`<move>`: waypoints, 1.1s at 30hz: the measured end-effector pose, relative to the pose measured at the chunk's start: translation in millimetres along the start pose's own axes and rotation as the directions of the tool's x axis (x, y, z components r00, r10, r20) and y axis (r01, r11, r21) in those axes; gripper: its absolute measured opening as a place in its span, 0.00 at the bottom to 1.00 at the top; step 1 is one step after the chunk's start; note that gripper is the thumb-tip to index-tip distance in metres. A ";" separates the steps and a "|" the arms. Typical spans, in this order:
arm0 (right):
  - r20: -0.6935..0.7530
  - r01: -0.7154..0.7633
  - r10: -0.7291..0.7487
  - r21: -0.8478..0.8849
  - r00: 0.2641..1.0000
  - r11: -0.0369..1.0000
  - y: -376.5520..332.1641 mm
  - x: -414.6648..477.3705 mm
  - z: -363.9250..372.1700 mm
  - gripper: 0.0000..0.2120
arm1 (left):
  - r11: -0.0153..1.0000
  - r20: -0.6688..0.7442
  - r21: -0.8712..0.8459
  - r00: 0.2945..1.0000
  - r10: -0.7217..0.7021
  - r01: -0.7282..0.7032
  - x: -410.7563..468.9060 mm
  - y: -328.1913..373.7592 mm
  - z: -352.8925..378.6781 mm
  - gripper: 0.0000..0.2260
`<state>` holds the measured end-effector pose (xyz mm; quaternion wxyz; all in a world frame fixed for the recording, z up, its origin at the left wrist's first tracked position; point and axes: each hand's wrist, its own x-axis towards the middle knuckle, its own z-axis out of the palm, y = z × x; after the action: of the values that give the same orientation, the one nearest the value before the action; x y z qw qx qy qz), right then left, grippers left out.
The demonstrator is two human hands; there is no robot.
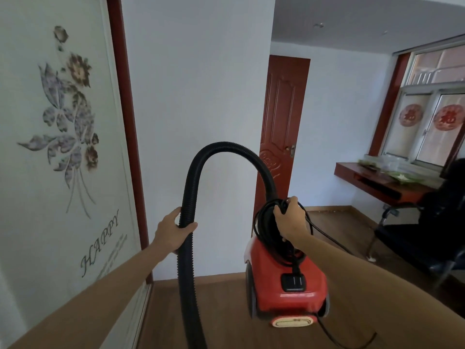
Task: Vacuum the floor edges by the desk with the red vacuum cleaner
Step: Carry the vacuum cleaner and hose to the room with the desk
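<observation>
Left hand (173, 230) wraps the black ribbed plastic hose (186, 285), which looks light and bendy. Right hand (289, 220) curls round the coiled black cord (264, 217) atop the red plastic canister vacuum cleaner (271, 280). I judge the body rigid and heavyish. It's well apart from the red-brown wall desk (364, 182).

We're in a home, a lived-in room by the look of it: wood floor (226, 311), white walls (201, 96), a reddish panelled door (281, 122) at the back. On our left, a sliding panel (63, 192) printed with flowers and the word HAPPY. On the right, a window (412, 132) with round red paper cut-outs (449, 120), a wall-mounted counter (372, 183) beneath it and a black chair (415, 238).
</observation>
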<state>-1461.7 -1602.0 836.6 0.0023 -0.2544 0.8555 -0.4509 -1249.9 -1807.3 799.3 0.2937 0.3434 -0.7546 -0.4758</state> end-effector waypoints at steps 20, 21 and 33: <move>-0.120 -0.120 0.116 -0.027 0.986 0.992 -2.1 170.4 57.4 0.12 | 0.996 0.120 -0.076 0.992 -0.028 0.037 213.5 -6.8 65.8 0.28; -0.130 -0.124 0.120 -0.027 0.984 0.992 2.5 181.6 57.6 0.12 | 0.997 0.130 -0.072 0.991 -0.023 0.033 224.9 -5.5 75.1 0.28; -0.210 -0.184 0.186 0.030 0.960 0.983 77.1 331.3 48.9 0.09 | 0.999 0.202 -0.030 0.978 0.049 -0.044 376.5 20.6 215.5 0.31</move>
<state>-1772.1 -1748.8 822.7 -0.0454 -0.1241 0.8686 -0.4776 -1643.6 -1990.0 781.3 0.2308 0.2719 -0.7822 -0.5109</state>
